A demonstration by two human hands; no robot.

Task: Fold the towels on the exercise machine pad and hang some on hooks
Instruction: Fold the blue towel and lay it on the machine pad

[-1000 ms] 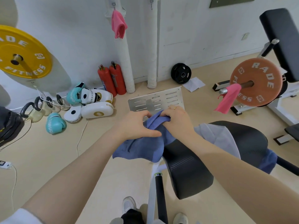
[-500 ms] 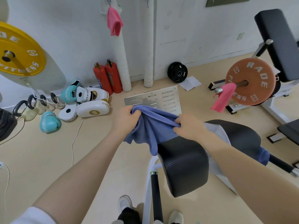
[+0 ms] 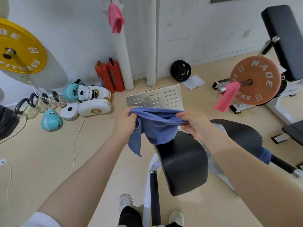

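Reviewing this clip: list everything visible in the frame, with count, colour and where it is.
blue towel: 1, blue, held up between both hands above the pad
pad: 1, black, centre, below the hands
second blue towel: 1, blue, draped off the pad's right side
pink towels: 2, pink, one on a wall hook, one on the weight bar
weight plates: 3, yellow left, orange right, black by the wall
fire extinguishers: 2, red, by the wall
boxing gloves: 2, teal, floor left
metal plate: 1, silver, on the floor
left hand: grips the towel's left end
right hand: pinches its right end
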